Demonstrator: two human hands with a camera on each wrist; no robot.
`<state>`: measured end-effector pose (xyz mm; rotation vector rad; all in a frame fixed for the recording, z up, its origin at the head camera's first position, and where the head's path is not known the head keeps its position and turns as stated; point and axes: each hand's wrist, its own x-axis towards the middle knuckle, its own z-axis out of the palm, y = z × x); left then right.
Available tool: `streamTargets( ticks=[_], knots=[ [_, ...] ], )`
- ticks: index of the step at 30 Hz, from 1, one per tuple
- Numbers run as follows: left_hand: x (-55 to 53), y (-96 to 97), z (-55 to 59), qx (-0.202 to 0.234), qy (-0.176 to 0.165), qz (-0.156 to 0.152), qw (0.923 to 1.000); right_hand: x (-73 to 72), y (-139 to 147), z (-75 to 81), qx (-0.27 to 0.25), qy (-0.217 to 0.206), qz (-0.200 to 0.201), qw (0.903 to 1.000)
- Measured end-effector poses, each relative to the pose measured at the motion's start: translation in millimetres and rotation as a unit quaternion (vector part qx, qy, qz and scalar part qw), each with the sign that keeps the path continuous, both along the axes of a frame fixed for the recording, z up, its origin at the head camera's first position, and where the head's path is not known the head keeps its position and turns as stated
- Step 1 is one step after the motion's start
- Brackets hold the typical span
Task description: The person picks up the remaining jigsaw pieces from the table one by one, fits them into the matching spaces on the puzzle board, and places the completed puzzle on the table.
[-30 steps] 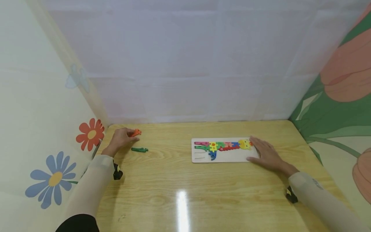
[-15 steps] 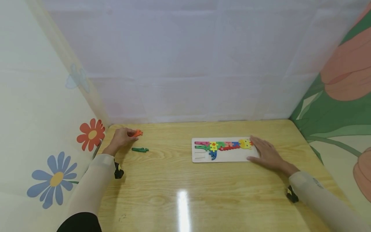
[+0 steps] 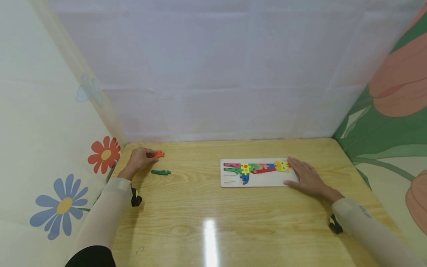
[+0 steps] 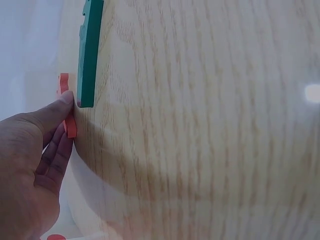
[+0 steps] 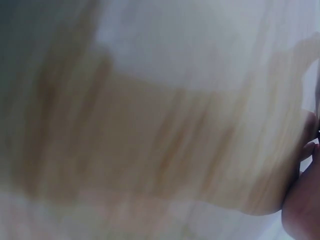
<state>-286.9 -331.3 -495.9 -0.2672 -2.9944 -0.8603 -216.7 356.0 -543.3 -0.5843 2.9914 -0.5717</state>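
At the table's far left, my left hand (image 3: 138, 162) pinches an orange puzzle piece (image 3: 160, 153) between thumb and fingers. The left wrist view shows the thumb on the near side of that orange piece (image 4: 71, 127). A green puzzle piece (image 3: 161, 172) lies on the wood just in front of this hand. Right of centre is a white puzzle board (image 3: 267, 181) bearing a giraffe of joined coloured pieces (image 3: 254, 167), with a yellow head at the right. My right hand (image 3: 307, 178) rests at the board's right end, fingers extended and thumb apart.
The light wooden table (image 3: 186, 207) carries a bright reflection near its front. A pale cloth wall (image 3: 227, 92) stands along the back edge. Flower-printed panels flank both sides. On the board, two outlined slots (image 3: 229, 178) show at the lower left.
The orange piece has shifted slightly right and turned a little in my left hand's fingers. My right hand, the board and the green piece stay in place.
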Motion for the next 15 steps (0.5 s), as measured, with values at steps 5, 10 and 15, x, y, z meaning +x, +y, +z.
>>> streamTargets(
  ticks=[5, 10, 15],
  knots=[
    [0.6, 1.8, 1.5, -0.001, 0.006, 0.001, 1.0, 0.6, -0.7, 1.1, 0.005, -0.007, -0.005, 1.0],
    [1.5, 2.7, 1.6, 0.008, 0.011, -0.001, 0.9999, 0.5, -0.7, 0.7, 0.008, -0.008, -0.008, 0.9999],
    [1.8, 2.5, -0.6, 0.01, 0.007, -0.002, 0.9999, 0.9, -0.7, 1.7, 0.004, -0.007, -0.006, 1.0]
  ],
)
